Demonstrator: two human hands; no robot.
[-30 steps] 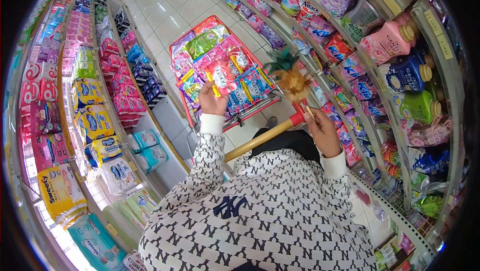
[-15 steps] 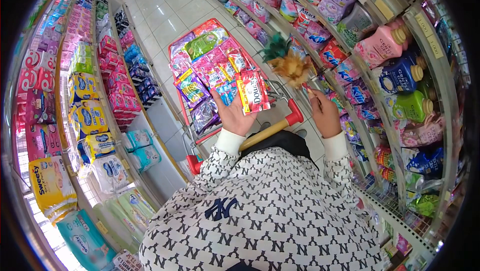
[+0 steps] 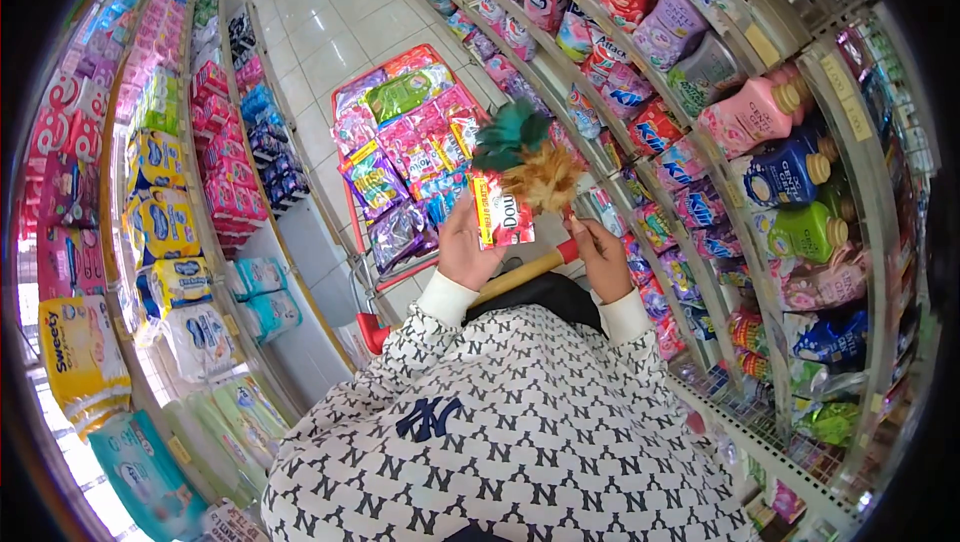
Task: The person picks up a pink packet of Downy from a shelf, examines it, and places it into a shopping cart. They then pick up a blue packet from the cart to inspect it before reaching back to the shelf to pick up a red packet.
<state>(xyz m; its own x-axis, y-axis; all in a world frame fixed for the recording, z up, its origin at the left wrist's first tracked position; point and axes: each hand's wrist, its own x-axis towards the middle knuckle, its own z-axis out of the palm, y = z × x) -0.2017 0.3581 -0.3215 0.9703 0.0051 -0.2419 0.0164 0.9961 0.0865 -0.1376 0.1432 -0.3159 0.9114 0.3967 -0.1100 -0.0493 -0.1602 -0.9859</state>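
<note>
So the red Downy packet (image 3: 507, 227) is in the left hand (image 3: 468, 247), over the cart's handle-side edge. Looks light, floppy and a bit slippery, so I'd pinch a sealed edge. Right hand (image 3: 602, 260) has the feather duster (image 3: 543, 177) by its stick, feathers partly covering the packet. Beyond them, the red shopping cart (image 3: 352, 204) holds colorful pouches (image 3: 410, 92).

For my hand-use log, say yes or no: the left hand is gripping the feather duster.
No, the right hand grips the feather duster by its handle, while the left hand holds a red packet.
</note>
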